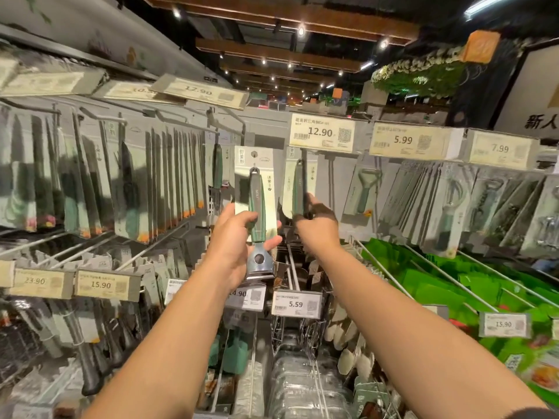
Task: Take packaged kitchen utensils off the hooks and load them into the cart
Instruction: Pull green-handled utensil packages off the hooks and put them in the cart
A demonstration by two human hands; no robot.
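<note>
My left hand (239, 243) grips a packaged scraper (256, 207) with a green handle and a triangular metal head, held upright in front of the hook wall. The card of that pack is free of its hook. My right hand (317, 225) reaches to a second, similar pack (298, 189) that hangs on a hook under the 12.90 price tag (322, 133), and its fingers close round the lower part of that pack. No cart is in view.
Rows of carded knives (90, 182) hang at the left, peelers and openers (453, 201) at the right. Green packs (438, 282) lie on long prongs at the lower right. Bare metal hooks (230, 122) jut out above my hands. More price tags and utensils hang below.
</note>
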